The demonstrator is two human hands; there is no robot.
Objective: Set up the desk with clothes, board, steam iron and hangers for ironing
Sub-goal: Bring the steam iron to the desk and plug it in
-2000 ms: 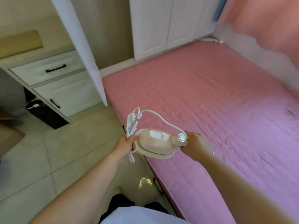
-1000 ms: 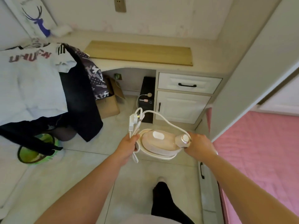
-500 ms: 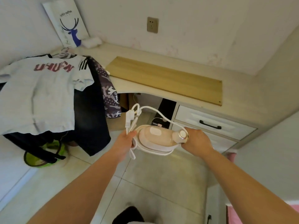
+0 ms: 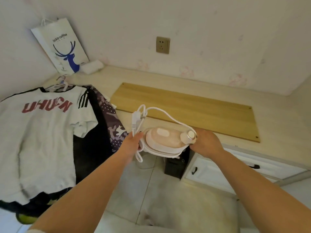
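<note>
Your left hand (image 4: 133,144) is closed around the bundled white cord (image 4: 140,122) and the near end of the steam iron (image 4: 165,140), with the plug sticking up above your fingers. Your right hand (image 4: 206,143) grips the iron's other end, just behind its round silver dial. Between the two hands you hold the pink and white iron in the air, roughly level, over the front edge of the bench (image 4: 277,118) and above the tiled floor (image 4: 143,190).

Just beyond the iron, the wooden board (image 4: 193,106) lies flat on the bench, running along its length. To your left, the clothes are piled on the bench: a white T-shirt (image 4: 43,132) with red lettering lies on top, with a dark garment (image 4: 90,148) and a patterned one (image 4: 111,118) hanging over the edge beside it. White hangers (image 4: 58,84) lie at the T-shirt's collar. A paper bag (image 4: 62,47) with a blue deer leans in the corner, and a wall socket (image 4: 162,45) sits above the board. Drawers (image 4: 218,172) with black handles are below the bench to your right, beside a black box (image 4: 176,163) on the floor.
</note>
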